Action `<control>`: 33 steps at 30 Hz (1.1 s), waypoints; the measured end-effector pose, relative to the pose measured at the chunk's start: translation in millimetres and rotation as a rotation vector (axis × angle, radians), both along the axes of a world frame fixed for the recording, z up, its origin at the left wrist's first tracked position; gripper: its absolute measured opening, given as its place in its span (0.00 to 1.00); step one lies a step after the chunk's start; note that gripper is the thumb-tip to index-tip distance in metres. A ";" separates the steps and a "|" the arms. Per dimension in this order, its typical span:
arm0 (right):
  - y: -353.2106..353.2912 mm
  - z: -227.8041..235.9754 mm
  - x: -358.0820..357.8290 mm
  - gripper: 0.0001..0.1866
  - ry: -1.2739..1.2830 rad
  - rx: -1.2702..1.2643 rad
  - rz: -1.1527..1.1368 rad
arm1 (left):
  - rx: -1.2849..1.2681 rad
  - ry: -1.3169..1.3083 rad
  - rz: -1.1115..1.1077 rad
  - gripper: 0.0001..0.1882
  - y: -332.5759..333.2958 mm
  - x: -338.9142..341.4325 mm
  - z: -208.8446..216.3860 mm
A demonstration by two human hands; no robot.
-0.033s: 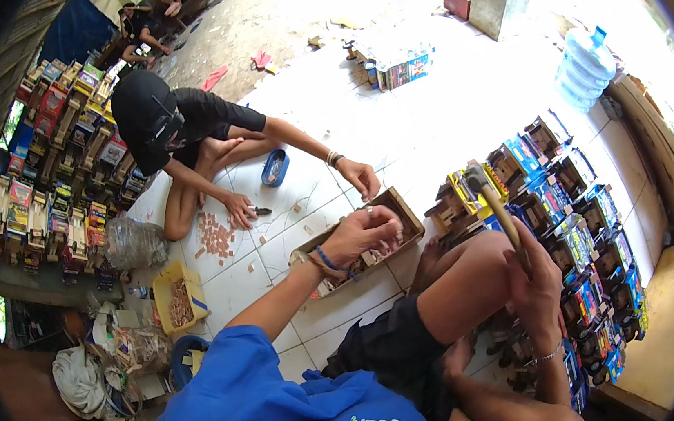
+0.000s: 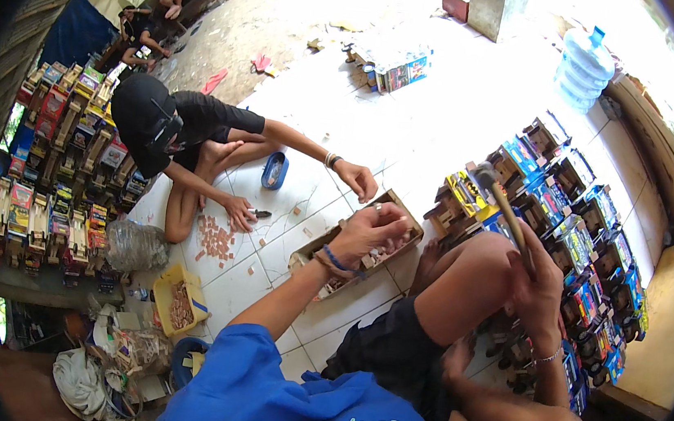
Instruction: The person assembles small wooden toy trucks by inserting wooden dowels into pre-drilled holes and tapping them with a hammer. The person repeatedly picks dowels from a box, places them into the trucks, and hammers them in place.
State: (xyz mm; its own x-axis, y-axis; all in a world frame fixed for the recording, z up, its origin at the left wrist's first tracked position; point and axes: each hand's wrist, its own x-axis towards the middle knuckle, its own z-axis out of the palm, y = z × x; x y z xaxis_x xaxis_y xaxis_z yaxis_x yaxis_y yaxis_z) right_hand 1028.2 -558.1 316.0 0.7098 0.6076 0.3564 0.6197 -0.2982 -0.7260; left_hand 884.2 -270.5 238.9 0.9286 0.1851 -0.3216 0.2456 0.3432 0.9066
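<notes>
My left hand [image 2: 369,232] hovers over a low wooden box [image 2: 414,208], its fingers curled and drawn together. What they hold, if anything, is too small to make out. Small pale and brownish pieces [image 2: 377,257] lie in the box. By my raised knee, my right hand [image 2: 534,274] grips a hammer [image 2: 508,210] by its wooden handle, the head up and away from me. Just beyond the head stands a yellow toy truck [image 2: 464,193], first in the rows of colourful toy trucks [image 2: 577,236] on my right.
Across from me a co-worker in black sits, one hand [image 2: 356,181] near the box, the other by dark pliers [image 2: 261,214] and scattered small wooden pieces [image 2: 215,239]. Nearby are a yellow bin [image 2: 193,310], a blue container [image 2: 274,171], stacked trucks [image 2: 45,172] and a water jug [image 2: 585,68].
My left hand has shifted slightly up and to the right over the box, showing more of its pieces. The hammer has tilted a little. The co-worker's hand near the box has drawn back slightly.
</notes>
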 end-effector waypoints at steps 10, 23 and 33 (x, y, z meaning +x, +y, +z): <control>-97.8 0.8 49.6 0.25 0.275 0.192 -0.480 | 0.135 -0.257 -0.311 0.16 -95.2 200.7 80.5; -267.3 -47.4 88.5 0.23 0.272 0.440 -1.133 | 0.642 -0.322 -1.078 0.25 -309.3 449.1 34.6; -296.0 -51.7 93.6 0.25 0.365 0.360 -1.137 | 0.850 -0.236 -1.187 0.21 -424.4 546.4 -23.0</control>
State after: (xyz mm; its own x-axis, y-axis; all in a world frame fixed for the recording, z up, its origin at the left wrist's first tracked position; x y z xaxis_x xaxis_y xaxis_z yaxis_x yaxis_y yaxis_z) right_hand 1121.8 -854.0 264.4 0.8609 -0.5066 0.0464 -0.1141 -0.2813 -0.9528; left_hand 1430.6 -694.9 215.9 0.6824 -0.6517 -0.3312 -0.1821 -0.5903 0.7863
